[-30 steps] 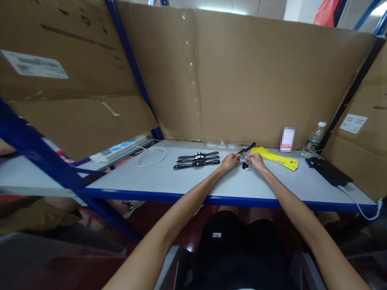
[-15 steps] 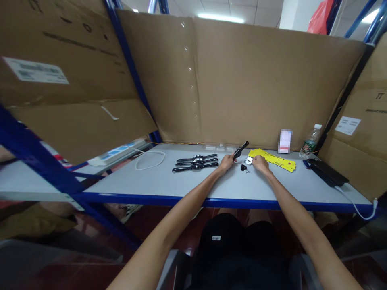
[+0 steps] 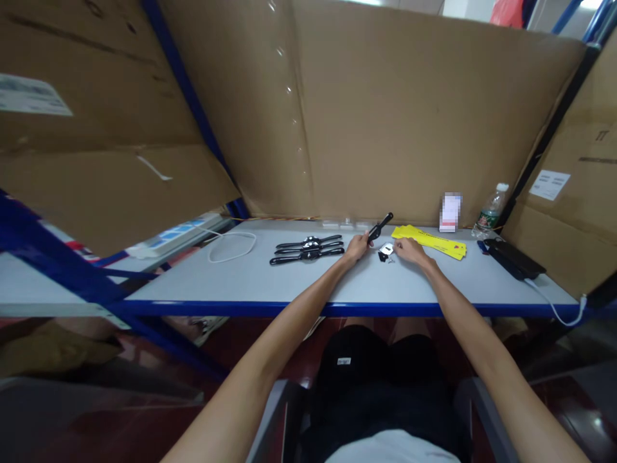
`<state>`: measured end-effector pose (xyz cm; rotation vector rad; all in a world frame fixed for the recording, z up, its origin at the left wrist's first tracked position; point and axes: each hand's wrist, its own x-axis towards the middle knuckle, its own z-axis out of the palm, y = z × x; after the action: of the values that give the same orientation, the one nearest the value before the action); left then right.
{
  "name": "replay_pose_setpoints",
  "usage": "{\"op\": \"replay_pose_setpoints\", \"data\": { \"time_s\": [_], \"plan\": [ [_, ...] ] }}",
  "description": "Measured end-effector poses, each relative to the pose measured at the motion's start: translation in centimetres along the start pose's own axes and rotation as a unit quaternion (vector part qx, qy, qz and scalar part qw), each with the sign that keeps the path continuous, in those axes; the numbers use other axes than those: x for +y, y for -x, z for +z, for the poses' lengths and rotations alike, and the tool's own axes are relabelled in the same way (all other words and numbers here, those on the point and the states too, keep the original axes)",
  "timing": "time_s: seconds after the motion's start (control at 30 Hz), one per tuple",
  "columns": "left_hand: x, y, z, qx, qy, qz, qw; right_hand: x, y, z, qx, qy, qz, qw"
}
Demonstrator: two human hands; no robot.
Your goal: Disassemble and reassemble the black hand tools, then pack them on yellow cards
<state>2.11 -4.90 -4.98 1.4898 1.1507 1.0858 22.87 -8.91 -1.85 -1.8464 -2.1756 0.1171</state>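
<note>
The left hand had its grip closed around the near handle of a black tool, whose other handle slanted toward the far right above the bench. The right hand had its fingers curled at the right edge of a silver plate; whether its grip pinched the plate could not be told. A small black piece and tiny metal bits lay just on the near side of the plate. To the left, three similar tools lay side by side, shiny at their middles, and seemed assembled. The held one appeared incomplete, with the plate and the small parts apart from it. Yellow strips lay overlapping to the right of the plate.
</note>
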Motion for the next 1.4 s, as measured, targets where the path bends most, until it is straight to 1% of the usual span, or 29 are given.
{"op": "replay_pose_setpoints", "data": {
  "time_s": [0.07, 0.13, 0.2, 0.27, 0.33, 0.37, 0.4, 0.43, 0.47, 0.53, 0.57, 0.6, 0.67, 0.77, 0.83, 0.9, 1.03, 1.1, 1.2, 1.3, 1.4],
  "plan": [
    [0.1, 0.2, 0.0, -0.001, -0.004, 0.008, 1.000, 0.2, 0.2, 0.0, 0.002, -0.012, -0.014, 1.000],
    [0.3, 0.5, 0.0, -0.007, -0.015, 0.013, 1.000, 0.2, 0.3, 0.1, 0.017, -0.016, -0.004, 1.000],
    [0.5, 0.6, 0.0, -0.011, -0.033, 0.015, 0.999, 0.0, 0.5, 0.0, 0.051, -0.019, 0.020, 0.998],
    [0.7, 0.8, 0.1, -0.007, -0.055, 0.019, 0.998, -0.2, 0.7, -0.3, 0.117, -0.023, 0.050, 0.992],
    [0.8, 0.8, 0.2, 0.004, -0.079, 0.025, 0.997, -0.4, 1.1, -0.8, 0.198, -0.014, 0.060, 0.978],
    [0.9, 0.9, 0.2, 0.010, -0.091, 0.029, 0.995, -0.5, 1.3, -1.1, 0.232, -0.001, 0.047, 0.972],
    [0.9, 0.9, 0.3, 0.014, -0.103, 0.033, 0.994, -0.6, 1.4, -1.3, 0.256, 0.019, 0.018, 0.966],
    [1.0, 0.9, 0.3, 0.014, -0.115, 0.038, 0.993, -0.8, 1.5, -1.5, 0.268, 0.044, -0.020, 0.962],
    [1.0, 1.0, 0.3, 0.011, -0.127, 0.043, 0.991, -0.9, 1.6, -1.6, 0.265, 0.070, -0.063, 0.960],
    [1.0, 1.0, 0.4, 0.003, -0.145, 0.052, 0.988, -1.3, 1.7, -1.6, 0.225, 0.113, -0.141, 0.958],
    [1.0, 1.0, 0.4, -0.001, -0.151, 0.056, 0.987, -1.5, 1.6, -1.5, 0.195, 0.126, -0.162, 0.959],
    [0.9, 0.9, 0.4, -0.004, -0.153, 0.058, 0.987, -1.6, 1.6, -1.4, 0.166, 0.133, -0.169, 0.962],
    [0.8, 0.8, 0.4, -0.007, -0.149, 0.059, 0.987, -1.7, 1.6, -1.3, 0.117, 0.134, -0.144, 0.973],
    [0.6, 0.5, 0.5, -0.002, -0.119, 0.051, 0.992, -1.6, 1.7, -1.4, 0.088, 0.129, -0.064, 0.986],
    [0.6, 0.4, 0.5, 0.012, -0.082, 0.037, 0.996, -1.3, 1.8, -1.5, 0.090, 0.127, -0.030, 0.987],
    [0.7, 0.4, 0.4, 0.031, -0.031, 0.021, 0.999, -0.9, 1.7, -1.6, 0.106, 0.115, -0.010, 0.988],
    [1.0, 0.3, 0.1, 0.079, 0.072, -0.006, 0.994, 0.1, 1.3, -2.2, 0.136, 0.045, 0.051, 0.988],
    [1.0, 0.2, 0.0, 0.095, 0.088, -0.011, 0.992, 1.0, 0.8, -2.7, 0.139, 0.004, 0.094, 0.986],
    [1.1, 0.1, 0.2, 0.095, 0.075, -0.008, 0.993, 2.8, 0.0, -3.8, 0.139, -0.030, 0.145, 0.979],
    [1.1, 0.0, 0.2, 0.089, 0.066, 0.001, 0.994, 5.2, -0.6, -4.5, 0.139, -0.013, 0.172, 0.975],
    [1.0, -0.1, 0.2, 0.086, 0.064, 0.009, 0.994, 7.5, -0.3, -4.5, 0.149, 0.015, 0.197, 0.969]
  ]
}}
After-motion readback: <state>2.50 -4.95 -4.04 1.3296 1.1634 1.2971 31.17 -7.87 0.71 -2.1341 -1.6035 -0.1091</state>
